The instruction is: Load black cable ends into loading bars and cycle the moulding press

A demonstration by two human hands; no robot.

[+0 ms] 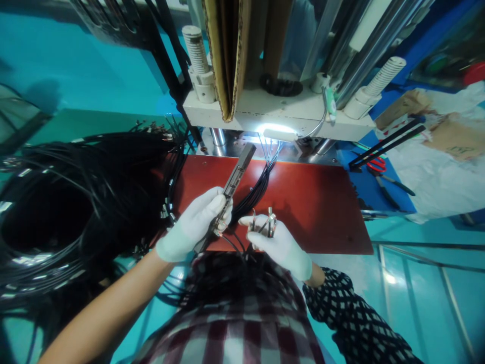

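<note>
My left hand (195, 222), in a white glove, is closed round a long dark metal bar tool (237, 174) that slants up toward the machine. My right hand (278, 242), also gloved, pinches several black cable ends with shiny metal connectors (265, 222). A bundle of black cables (257, 189) runs from between my hands up to the lit gap under the white press (280, 114). Both hands hover over the red-brown work board (318, 197).
A large heap of coiled black cables (83, 202) fills the left side. Red-handled pliers (379, 167) and black rods (386, 141) lie on the blue surface at right, next to white plastic sheeting (439, 172). Cardboard (227, 50) stands on the press.
</note>
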